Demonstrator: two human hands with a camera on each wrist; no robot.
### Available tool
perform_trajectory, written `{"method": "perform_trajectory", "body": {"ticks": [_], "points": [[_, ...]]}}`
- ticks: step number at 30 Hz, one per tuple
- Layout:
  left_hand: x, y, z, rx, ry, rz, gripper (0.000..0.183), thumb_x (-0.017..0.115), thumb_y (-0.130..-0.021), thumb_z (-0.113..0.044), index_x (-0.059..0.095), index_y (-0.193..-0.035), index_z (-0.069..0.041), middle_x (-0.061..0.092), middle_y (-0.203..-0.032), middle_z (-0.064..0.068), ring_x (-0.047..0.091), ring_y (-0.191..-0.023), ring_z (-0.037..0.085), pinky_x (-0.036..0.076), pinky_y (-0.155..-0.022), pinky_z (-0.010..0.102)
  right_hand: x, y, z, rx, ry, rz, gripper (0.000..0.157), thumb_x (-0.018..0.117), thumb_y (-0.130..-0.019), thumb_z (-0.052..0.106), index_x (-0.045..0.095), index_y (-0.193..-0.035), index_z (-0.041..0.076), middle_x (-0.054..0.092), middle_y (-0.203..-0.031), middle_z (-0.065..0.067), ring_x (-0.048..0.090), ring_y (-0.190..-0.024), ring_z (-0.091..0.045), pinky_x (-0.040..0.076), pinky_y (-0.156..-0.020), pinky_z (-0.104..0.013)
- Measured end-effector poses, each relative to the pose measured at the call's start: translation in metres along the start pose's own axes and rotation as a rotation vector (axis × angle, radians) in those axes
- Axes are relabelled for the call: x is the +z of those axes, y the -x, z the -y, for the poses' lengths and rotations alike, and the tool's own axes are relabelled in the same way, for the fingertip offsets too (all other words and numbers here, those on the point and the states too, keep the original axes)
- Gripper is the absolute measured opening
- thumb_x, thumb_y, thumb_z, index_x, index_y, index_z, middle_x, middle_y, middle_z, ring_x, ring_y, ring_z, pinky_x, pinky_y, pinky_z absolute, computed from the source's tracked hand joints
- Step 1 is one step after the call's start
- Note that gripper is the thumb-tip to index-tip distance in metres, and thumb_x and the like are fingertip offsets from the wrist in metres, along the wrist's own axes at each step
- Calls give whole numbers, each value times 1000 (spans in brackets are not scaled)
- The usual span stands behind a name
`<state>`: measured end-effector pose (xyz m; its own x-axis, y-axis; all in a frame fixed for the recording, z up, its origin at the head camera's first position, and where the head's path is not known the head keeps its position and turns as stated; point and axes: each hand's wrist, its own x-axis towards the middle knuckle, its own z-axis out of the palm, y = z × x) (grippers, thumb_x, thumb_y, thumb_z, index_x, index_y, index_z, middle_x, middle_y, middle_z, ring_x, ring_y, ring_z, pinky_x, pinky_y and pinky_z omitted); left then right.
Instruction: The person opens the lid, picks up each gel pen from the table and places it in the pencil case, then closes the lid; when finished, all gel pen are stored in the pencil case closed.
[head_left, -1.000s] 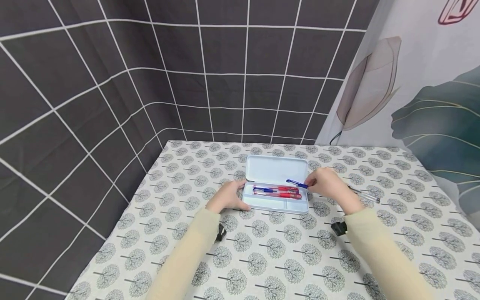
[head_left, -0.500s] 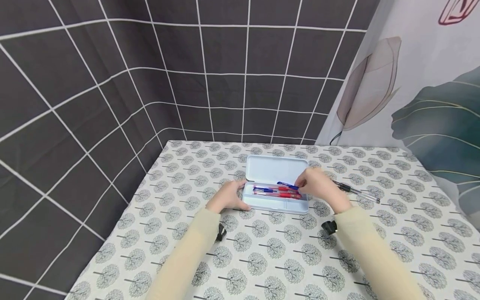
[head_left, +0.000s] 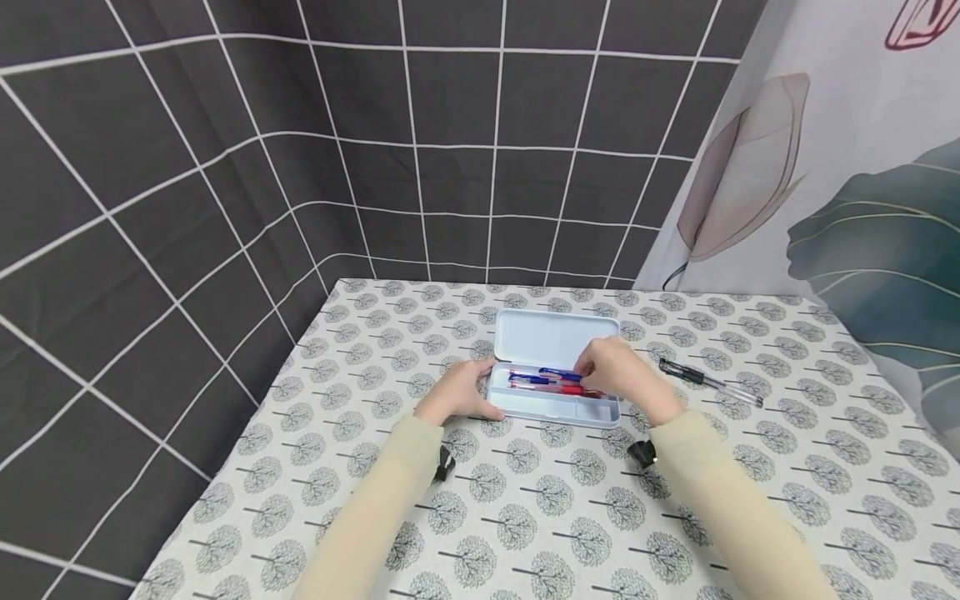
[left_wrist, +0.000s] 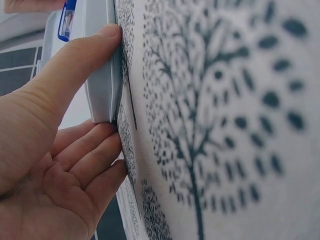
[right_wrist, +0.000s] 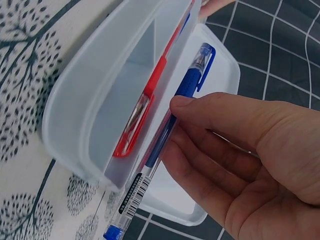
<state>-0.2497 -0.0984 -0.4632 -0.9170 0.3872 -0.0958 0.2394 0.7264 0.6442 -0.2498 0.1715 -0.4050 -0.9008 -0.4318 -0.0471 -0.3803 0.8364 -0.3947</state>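
Observation:
A pale blue pencil case (head_left: 517, 402) lies open on the cloth, its lid (head_left: 557, 333) folded back. My left hand (head_left: 457, 392) holds the case's left end; in the left wrist view the thumb (left_wrist: 82, 60) lies along the front wall and the fingers touch the corner. Thumb and fingers of my right hand (head_left: 618, 373) pinch a capped blue gel pen (right_wrist: 187, 85) over the back compartment. The pen slants across the case in the right wrist view, its end reaching past the rim. Red pens (head_left: 566, 389) and another blue pen (head_left: 527, 379) lie in the case.
Right of the case, a clear pen with a black cap and another dark pen (head_left: 693, 377) lie together on the tree-patterned tablecloth (head_left: 551, 533). A dark gridded curtain (head_left: 450, 183) hangs behind and to the left, a leaf-print curtain (head_left: 847, 192) on the right.
My right hand has moved left with the blue pen, from the case's right edge to over the back compartment, uncovering more of the black pens. My left hand keeps its place.

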Motion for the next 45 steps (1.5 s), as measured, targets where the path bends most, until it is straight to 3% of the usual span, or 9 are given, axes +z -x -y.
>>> {"method": "perform_trajectory", "body": {"ticks": [7,15,20,26,34,39,45], "points": [[0,-1,0,6,-9,-1,99,94,-58,-29,48,-144,-14,59,-139,6,57,-124,27,41,-111,44,5,-8,8,-37,34,-35,14,74,-76,-1,78,-88,5,76,-87,-9,69,-79,-21,59,-78,-40],[0,-1,-2,0,-12,-1,105,93,-58,-29,42,-148,-12,54,-144,8,53,-129,30,39,-113,45,12,-18,19,-76,48,-36,15,74,-73,-3,78,-85,5,75,-84,-8,67,-77,-21,59,-77,-38],[0,0,-4,0,-7,0,104,93,-58,-28,42,-148,-12,54,-143,8,53,-128,30,39,-113,45,15,-20,22,-61,55,-33,17,73,-72,-5,78,-85,5,75,-87,-8,68,-85,-26,58,-82,-41],[0,1,-6,5,-16,-1,104,93,-58,-28,43,-147,-13,54,-143,8,52,-130,30,38,-114,45,17,-21,23,-38,52,-16,16,73,-72,-5,78,-85,5,75,-85,-8,67,-79,-22,59,-77,-37],[-1,0,-5,13,-5,-2,101,93,-58,-26,46,-146,-14,59,-139,8,58,-121,29,42,-110,45,19,-20,25,-26,30,-19,18,73,-74,-3,78,-90,4,75,-92,-11,67,-85,-25,58,-80,-38],[0,0,-4,19,-14,-11,100,94,-57,-28,47,-145,-15,59,-138,8,57,-122,28,42,-110,45,18,-18,22,-30,14,-45,18,75,-75,0,77,-92,4,75,-93,-11,69,-90,-29,57,-85,-42],[0,0,-2,12,-6,-9,100,94,-57,-28,48,-144,-15,59,-139,7,56,-124,28,41,-111,45,15,-14,18,-51,0,-77,16,76,-76,3,77,-92,3,75,-91,-12,70,-83,-25,59,-79,-38]]}}
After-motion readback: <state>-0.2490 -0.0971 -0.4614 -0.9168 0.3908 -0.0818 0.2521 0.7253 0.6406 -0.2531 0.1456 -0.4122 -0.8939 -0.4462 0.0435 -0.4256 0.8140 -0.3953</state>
